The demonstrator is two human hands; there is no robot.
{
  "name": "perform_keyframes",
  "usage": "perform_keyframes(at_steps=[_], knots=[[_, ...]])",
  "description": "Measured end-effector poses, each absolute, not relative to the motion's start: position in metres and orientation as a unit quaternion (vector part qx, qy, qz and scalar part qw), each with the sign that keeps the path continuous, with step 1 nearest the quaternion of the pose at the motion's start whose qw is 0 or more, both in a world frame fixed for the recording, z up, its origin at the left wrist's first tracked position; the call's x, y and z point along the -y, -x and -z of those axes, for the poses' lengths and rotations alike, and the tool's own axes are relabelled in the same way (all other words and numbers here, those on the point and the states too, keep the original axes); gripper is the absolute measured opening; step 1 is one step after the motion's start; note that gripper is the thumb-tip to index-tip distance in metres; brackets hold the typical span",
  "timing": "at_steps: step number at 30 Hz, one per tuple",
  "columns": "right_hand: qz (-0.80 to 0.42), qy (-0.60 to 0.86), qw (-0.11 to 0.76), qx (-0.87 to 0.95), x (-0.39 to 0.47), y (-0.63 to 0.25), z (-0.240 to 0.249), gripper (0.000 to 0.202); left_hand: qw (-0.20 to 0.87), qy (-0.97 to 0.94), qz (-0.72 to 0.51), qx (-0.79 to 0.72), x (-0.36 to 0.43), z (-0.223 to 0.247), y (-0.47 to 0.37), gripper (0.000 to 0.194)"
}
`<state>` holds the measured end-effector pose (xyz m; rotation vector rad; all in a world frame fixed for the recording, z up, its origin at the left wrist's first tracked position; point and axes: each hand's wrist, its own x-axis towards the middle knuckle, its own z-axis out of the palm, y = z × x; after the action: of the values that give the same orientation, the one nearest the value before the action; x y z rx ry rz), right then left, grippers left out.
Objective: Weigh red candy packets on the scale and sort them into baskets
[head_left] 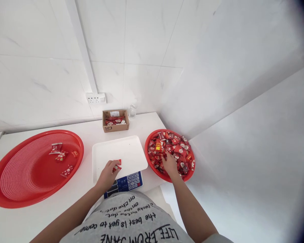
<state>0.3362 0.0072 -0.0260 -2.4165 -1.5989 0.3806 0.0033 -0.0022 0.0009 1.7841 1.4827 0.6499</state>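
Observation:
My left hand (108,175) is over the near part of a white scale tray (119,148). Its fingers are closed on small red candy packets (117,163), which stick out past the fingertips. My right hand (170,164) reaches into a round red basket (147,148) heaped with red-wrapped candies (181,148). The thumb and fingers there are apart and touch the top of the heap; no packet is plainly gripped. Below the tray shows the scale's blue keypad (130,181), partly behind my left hand and shirt.
On the left, a larger red basket (77,162) holds several packets (61,156). Behind the tray stand a small cardboard box (116,127) with red packets inside and a clear plastic container (132,110). Walls rise behind and right of the white table (84,182).

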Motion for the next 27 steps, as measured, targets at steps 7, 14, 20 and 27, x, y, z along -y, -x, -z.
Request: perform_keyframes(at_steps=[7, 14, 20, 27], knots=[[-0.099, 0.853, 0.042, 0.511, -0.023, -0.326, 0.037, 0.062, 0.495, -0.521, -0.272, -0.64, 0.012, -0.026, 0.016, 0.039], [-0.104, 0.828, -0.015, 0.55, -0.021, -0.323, 0.045, 0.045, 0.495, -0.512, -0.272, -0.647, 0.016, -0.036, 0.018, 0.044], [-0.108, 0.826, -0.019, 0.553, -0.022, -0.326, 0.046, 0.038, 0.518, -0.512, -0.269, -0.63, 0.016, -0.044, 0.01, 0.041], [-0.112, 0.817, -0.028, 0.565, -0.02, -0.317, 0.039, 0.046, 0.529, -0.505, -0.265, -0.629, 0.021, -0.045, 0.008, 0.039]])
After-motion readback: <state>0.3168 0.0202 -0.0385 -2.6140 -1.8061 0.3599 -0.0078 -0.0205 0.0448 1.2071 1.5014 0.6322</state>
